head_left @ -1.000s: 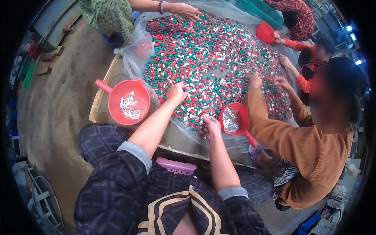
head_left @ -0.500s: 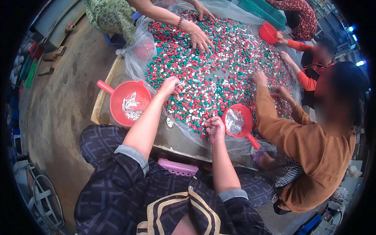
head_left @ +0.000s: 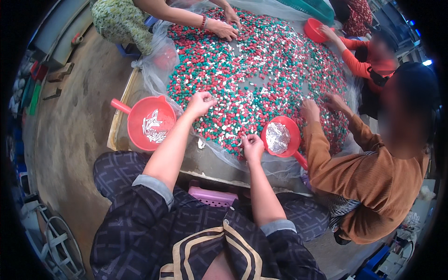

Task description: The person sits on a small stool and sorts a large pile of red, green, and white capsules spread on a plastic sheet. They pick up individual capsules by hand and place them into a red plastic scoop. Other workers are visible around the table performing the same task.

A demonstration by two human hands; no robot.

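Observation:
A wide spread of small red, green and white pieces (head_left: 261,70) covers a clear plastic sheet (head_left: 158,74) on a low table. My left hand (head_left: 200,102) rests on the pile's near left edge, fingers curled over some pieces. At the near edge of the pile, beside a red scoop (head_left: 282,136) lined with clear plastic, my right hand (head_left: 252,146) pinches with closed fingers. What either hand holds is too small to see. Another red scoop (head_left: 148,124) with white pieces in it sits to the left of my left hand.
A person in an orange-brown top (head_left: 373,177) sits at my right, hands in the pile. Another person's hands (head_left: 224,28) reach in from the far side, and a person in red sleeves (head_left: 359,60) is by a third red scoop (head_left: 313,29). A pink stool (head_left: 212,196) stands below the table edge.
My left hand has shifted a little left along the pile's edge. My right hand stays by the lined scoop. The far person's hands have moved further onto the pile.

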